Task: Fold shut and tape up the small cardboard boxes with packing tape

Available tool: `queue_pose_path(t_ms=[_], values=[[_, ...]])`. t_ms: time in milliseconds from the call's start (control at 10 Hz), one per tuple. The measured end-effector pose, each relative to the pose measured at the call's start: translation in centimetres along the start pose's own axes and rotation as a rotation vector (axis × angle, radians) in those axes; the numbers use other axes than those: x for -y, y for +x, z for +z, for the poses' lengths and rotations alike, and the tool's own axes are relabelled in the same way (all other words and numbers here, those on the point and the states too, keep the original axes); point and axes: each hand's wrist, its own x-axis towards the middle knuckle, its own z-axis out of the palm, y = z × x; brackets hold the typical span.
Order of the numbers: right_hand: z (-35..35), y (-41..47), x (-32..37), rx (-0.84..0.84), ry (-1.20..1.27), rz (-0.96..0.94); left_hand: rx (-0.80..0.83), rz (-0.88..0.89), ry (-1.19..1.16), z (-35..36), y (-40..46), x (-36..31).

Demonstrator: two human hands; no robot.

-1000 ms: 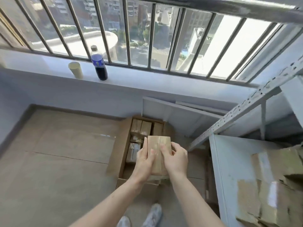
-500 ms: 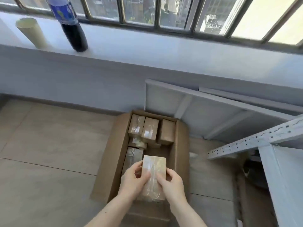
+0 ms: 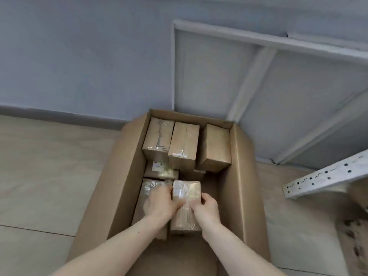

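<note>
Head view, looking down into a large open carton (image 3: 127,176) on the tiled floor (image 3: 45,176). Inside the carton, at its near end, a small taped box (image 3: 187,193) held between both hands. Left hand (image 3: 159,204) on the box's left side, fingers curled around the edge, thumb across the glossy tape on top. Right hand (image 3: 207,206) on the right side, fingers bent over the far edge, thumb pressed on the tape. Just beside the left hand, touching it, another taped box (image 3: 151,186) lying flat. At the carton's far end, three sealed boxes (image 3: 185,144) side by side, with a labelled box (image 3: 159,169) partly hidden beneath them. Behind the carton, a white shelf panel (image 3: 258,76) leaning on the wall; at right, a perforated metal rail (image 3: 326,176)
</note>
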Motion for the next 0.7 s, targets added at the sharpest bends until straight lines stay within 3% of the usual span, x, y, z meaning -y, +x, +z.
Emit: queue_pose_path(t_ms=[400, 600, 700], values=[[2.4, 5.9, -3.1, -0.044, -0.055, -0.005, -0.062, 0.124, 0.297, 3.1, 4.2, 1.6], [2.4, 5.7, -2.6, -0.03, -0.248, -0.014, -0.049, 0.154, 0.341, 3.0, 3.8, 1.6], [0.9, 3.7, -1.7, -0.094, -0.289, -0.079, -0.039, 0.157, 0.239, 2.1, 3.8, 1.9]])
